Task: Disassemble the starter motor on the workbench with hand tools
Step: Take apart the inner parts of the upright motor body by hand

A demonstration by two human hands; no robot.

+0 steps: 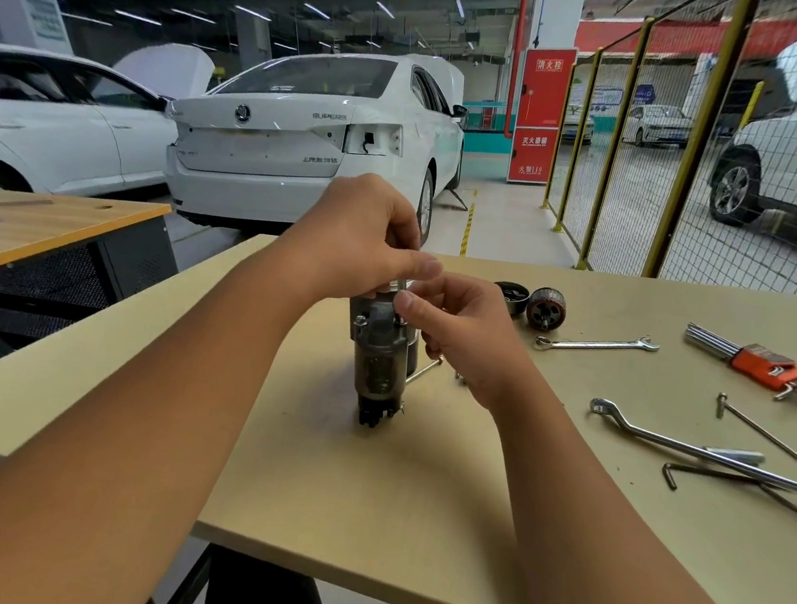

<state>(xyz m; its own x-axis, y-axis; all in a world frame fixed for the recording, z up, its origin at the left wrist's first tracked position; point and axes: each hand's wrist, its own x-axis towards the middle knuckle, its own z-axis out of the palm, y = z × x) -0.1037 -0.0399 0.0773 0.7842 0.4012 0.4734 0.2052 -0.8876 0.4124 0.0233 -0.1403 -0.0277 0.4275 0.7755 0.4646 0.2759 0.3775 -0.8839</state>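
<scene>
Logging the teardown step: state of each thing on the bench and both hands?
starter motor: upright on the workbench, top hidden by hands
left hand: fingers curled over the motor's top
right hand: pinching at the motor's upper side
armature: removed, lying on its side
black end cap: off, lying beside the armature
combination wrench: lying flat, unused
hex key set: lying in its orange holder
offset ring wrench: lying flat, unused

Head camera looks forward and down, close over the workbench [364,519].
</scene>
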